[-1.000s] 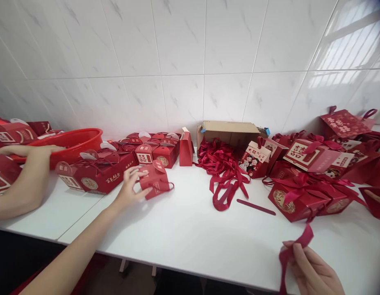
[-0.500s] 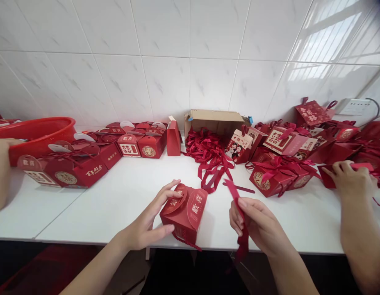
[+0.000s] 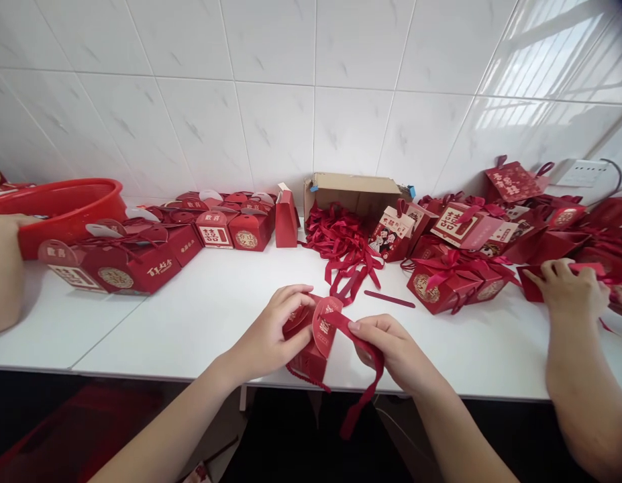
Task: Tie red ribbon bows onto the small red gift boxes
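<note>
My left hand (image 3: 270, 335) grips a small red gift box (image 3: 313, 339) at the front edge of the white table (image 3: 200, 315), fingers curled over its top flaps. My right hand (image 3: 391, 349) pinches a dark red ribbon (image 3: 364, 382) against the box's round flap; the ribbon's tail hangs below the table edge. The box's lower part is hidden behind my hands.
Finished red boxes (image 3: 139, 248) line the back left by a red basin (image 3: 59, 208). A cardboard carton (image 3: 355, 191) spills ribbons (image 3: 341, 245) at centre back. More ribboned boxes (image 3: 451, 282) crowd the right. Another person's hand (image 3: 567, 288) works at right; another person's arm (image 3: 3, 268) rests far left.
I brought the box from the left pile to the table's front edge. My right hand moved in with the ribbon and now touches the box's flap. The view shifted right.
</note>
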`<state>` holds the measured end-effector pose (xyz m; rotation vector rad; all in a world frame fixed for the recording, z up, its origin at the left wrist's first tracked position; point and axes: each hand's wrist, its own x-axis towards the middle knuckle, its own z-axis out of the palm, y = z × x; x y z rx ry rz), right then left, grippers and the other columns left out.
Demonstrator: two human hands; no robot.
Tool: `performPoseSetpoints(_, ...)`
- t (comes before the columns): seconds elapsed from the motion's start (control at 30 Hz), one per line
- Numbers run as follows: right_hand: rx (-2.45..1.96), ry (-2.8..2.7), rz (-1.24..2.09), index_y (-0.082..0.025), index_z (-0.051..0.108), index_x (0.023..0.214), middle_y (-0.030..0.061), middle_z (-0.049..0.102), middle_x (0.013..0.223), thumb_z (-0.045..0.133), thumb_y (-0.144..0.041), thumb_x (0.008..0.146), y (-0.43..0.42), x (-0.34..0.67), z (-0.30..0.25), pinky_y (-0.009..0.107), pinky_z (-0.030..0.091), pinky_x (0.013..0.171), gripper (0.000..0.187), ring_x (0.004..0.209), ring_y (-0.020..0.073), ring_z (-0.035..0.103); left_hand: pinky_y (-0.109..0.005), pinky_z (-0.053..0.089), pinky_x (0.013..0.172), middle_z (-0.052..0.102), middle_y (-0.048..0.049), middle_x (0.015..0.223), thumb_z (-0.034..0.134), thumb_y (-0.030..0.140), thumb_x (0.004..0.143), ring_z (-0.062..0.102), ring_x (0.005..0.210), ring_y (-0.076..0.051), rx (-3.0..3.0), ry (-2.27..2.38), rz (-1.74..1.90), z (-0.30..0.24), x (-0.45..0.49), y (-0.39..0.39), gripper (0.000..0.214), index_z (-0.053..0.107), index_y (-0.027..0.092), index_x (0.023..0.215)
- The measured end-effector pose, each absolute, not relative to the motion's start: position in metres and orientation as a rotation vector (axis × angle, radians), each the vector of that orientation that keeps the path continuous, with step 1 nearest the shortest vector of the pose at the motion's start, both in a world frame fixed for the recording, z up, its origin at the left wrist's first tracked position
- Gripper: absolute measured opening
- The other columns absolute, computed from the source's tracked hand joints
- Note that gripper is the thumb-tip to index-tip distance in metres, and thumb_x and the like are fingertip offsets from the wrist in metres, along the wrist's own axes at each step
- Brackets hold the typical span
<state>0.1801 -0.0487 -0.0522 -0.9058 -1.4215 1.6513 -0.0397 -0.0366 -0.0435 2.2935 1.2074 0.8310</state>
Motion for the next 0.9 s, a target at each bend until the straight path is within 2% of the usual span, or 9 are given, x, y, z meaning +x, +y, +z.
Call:
performPoseSetpoints(0.17, -0.906, -1.437, 1.653, -0.016, 0.042, 0.048, -0.0052, 0.036, 0.044, 0.055, -0.041, 0.085, -0.047, 0.173, -0.05, 0.026, 0.017, 0.047, 0.046, 0.044, 0.006, 0.026, -0.039, 0.04, 0.103, 0.048, -0.0069, 0.131, 0.052, 0.025, 0.084, 0.046, 0.122, -0.022, 2.329, 1.23, 0.857, -0.04, -0.036, -0.037, 0.018, 0.058, 0.025, 0.101)
performPoseSetpoints(0.3, -0.903, -1.456, 1.65, -0.016, 0.043, 0.049, -0.0055, 0.035, 0.045, 0.055, -0.043, 0.083, -0.042, 0.164, -0.049, 0.026, 0.017, 0.048, 0.045, 0.044, 0.0063, 0.026, -0.04, 0.044, 0.098, 0.054, -0.0075, 0.123, 0.053, 0.022, 0.083, 0.048, 0.118, -0.024, 2.458, 1.265, 1.016, -0.04, -0.032, -0.037, 0.011, 0.062, 0.022, 0.09)
performPoseSetpoints(0.47, -1.029, -1.665, 1.451, -0.017, 0.045, 0.053, -0.0041, 0.038, 0.05, 0.049, -0.05, 0.086, -0.039, 0.165, -0.049, 0.025, 0.024, 0.05, 0.047, 0.049, 0.0084, 0.031, -0.043, 0.045, 0.095, 0.063, -0.0059, 0.11, 0.054, 0.016, 0.082, 0.049, 0.116, -0.025, 2.671, 1.332, 1.25, -0.04, -0.035, -0.034, 0.013, 0.065, 0.022, 0.079)
performPoseSetpoints(0.53, -1.114, -1.737, 1.141, -0.017, 0.054, 0.064, -0.0003, 0.05, 0.063, 0.05, -0.051, 0.086, -0.037, 0.167, -0.048, 0.026, 0.034, 0.058, 0.041, 0.06, 0.0121, 0.044, -0.043, 0.045, 0.095, 0.064, -0.0057, 0.107, 0.056, 0.016, 0.081, 0.05, 0.115, -0.025, 2.727, 1.379, 1.36, -0.035, -0.036, -0.033, 0.012, 0.066, 0.022, 0.078)
performPoseSetpoints(0.6, -1.126, -1.751, 0.831, -0.019, 0.063, 0.086, 0.0057, 0.06, 0.09, 0.054, -0.047, 0.085, -0.033, 0.166, -0.044, 0.031, 0.04, 0.078, 0.03, 0.087, 0.0187, 0.053, -0.043, 0.045, 0.094, 0.065, -0.0058, 0.104, 0.059, 0.016, 0.079, 0.052, 0.112, -0.025, 2.755, 1.392, 1.478, -0.028, -0.036, -0.033, 0.01, 0.067, 0.022, 0.078)
performPoseSetpoints(0.67, -1.023, -1.769, 0.737, -0.021, 0.062, 0.105, 0.0087, 0.057, 0.113, 0.056, -0.042, 0.085, -0.028, 0.16, -0.037, 0.036, 0.036, 0.094, 0.03, 0.109, 0.0219, 0.049, -0.042, 0.046, 0.094, 0.065, -0.0056, 0.103, 0.062, 0.017, 0.078, 0.054, 0.109, -0.024, 2.76, 1.374, 1.602, -0.018, -0.035, -0.033, 0.008, 0.068, 0.023, 0.079)
performPoseSetpoints(0.7, -0.943, -1.78, 0.79, -0.022, 0.062, 0.108, 0.0083, 0.056, 0.117, 0.056, -0.04, 0.085, -0.026, 0.156, -0.033, 0.036, 0.036, 0.096, 0.03, 0.111, 0.0214, 0.048, -0.042, 0.046, 0.094, 0.065, -0.0053, 0.103, 0.063, 0.017, 0.077, 0.055, 0.108, -0.024, 2.755, 1.365, 1.662, -0.013, -0.033, -0.034, 0.008, 0.068, 0.023, 0.079)
performPoseSetpoints(0.8, -0.746, -1.718, 1.082, -0.019, 0.064, 0.092, 0.0041, 0.064, 0.094, 0.056, -0.039, 0.085, -0.022, 0.145, -0.02, 0.031, 0.044, 0.081, 0.022, 0.089, 0.0163, 0.057, -0.041, 0.046, 0.094, 0.065, -0.0043, 0.102, 0.064, 0.018, 0.077, 0.057, 0.106, -0.023, 2.715, 1.359, 1.785, -0.002, -0.032, -0.038, 0.008, 0.068, 0.023, 0.081)
performPoseSetpoints(0.9, -0.691, -1.546, 1.175, -0.018, 0.062, 0.077, 0.0002, 0.061, 0.074, 0.059, -0.039, 0.084, -0.028, 0.145, -0.007, 0.026, 0.044, 0.069, 0.023, 0.07, 0.0122, 0.055, -0.037, 0.048, 0.092, 0.065, -0.0047, 0.102, 0.063, 0.022, 0.078, 0.059, 0.101, -0.021, 2.586, 1.429, 1.665, -0.003, -0.036, -0.047, 0.014, 0.066, 0.022, 0.092)
